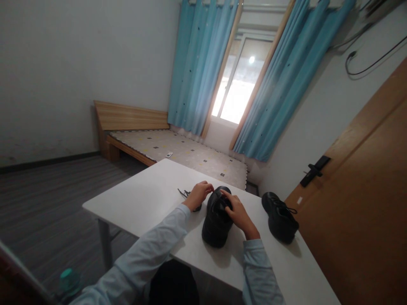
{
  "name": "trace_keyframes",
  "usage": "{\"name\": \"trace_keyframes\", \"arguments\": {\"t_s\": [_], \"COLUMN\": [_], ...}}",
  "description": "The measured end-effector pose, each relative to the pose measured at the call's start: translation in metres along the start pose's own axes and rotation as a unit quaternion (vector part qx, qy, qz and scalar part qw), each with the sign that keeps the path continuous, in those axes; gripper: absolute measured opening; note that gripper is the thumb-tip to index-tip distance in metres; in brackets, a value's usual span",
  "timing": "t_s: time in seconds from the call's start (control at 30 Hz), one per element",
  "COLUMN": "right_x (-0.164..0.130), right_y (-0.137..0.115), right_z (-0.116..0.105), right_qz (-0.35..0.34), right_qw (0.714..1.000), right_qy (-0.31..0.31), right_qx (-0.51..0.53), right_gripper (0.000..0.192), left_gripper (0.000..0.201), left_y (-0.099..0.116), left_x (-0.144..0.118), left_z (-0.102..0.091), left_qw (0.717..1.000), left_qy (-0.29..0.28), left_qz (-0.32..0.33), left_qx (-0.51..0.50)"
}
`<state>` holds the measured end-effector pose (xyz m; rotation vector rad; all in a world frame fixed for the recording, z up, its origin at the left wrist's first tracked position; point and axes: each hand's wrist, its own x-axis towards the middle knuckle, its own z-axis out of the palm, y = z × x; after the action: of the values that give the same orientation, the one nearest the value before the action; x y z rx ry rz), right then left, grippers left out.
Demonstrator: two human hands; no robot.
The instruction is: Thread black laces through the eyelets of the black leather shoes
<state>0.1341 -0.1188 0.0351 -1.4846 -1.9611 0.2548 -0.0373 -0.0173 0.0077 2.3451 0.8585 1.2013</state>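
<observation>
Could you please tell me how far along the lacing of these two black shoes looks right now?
The far shoe by the door already shows laces across its top. In hand: the left hand and right hand work at the near shoe, its lace trailing loose on the table. Finishing that shoe is what remains.
</observation>
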Motion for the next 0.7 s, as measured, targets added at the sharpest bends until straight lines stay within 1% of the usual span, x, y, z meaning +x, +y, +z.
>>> {"name": "trace_keyframes", "arguments": {"t_s": [0.07, 0.2, 0.3, 0.5, 0.7], "right_x": [0.001, 0.001, 0.002, 0.006, 0.022], "right_y": [0.002, 0.007, 0.006, -0.009, -0.011], "right_z": [0.001, 0.003, 0.000, -0.007, -0.010], "right_qz": [-0.008, -0.018, -0.003, 0.030, 0.104], "right_qw": [1.000, 0.998, 0.998, 0.994, 0.985], "right_qy": [0.015, 0.041, 0.021, -0.036, -0.052], "right_qx": [-0.001, -0.033, -0.059, -0.103, -0.127], "right_gripper": [0.066, 0.047, 0.044, 0.038, 0.034], "left_gripper": [0.015, 0.014, 0.013, 0.016, 0.015], "left_y": [0.001, 0.004, 0.003, -0.001, -0.001], "left_x": [0.001, 0.001, 0.001, 0.001, 0.001], "left_z": [-0.001, -0.001, 0.001, 0.006, 0.006], "left_qw": [1.000, 1.000, 1.000, 0.999, 0.999], "left_qy": [-0.003, -0.011, -0.012, -0.016, -0.015], "left_qz": [-0.005, -0.004, 0.005, 0.028, 0.032], "left_qx": [0.004, 0.006, 0.008, 0.007, 0.014]}}
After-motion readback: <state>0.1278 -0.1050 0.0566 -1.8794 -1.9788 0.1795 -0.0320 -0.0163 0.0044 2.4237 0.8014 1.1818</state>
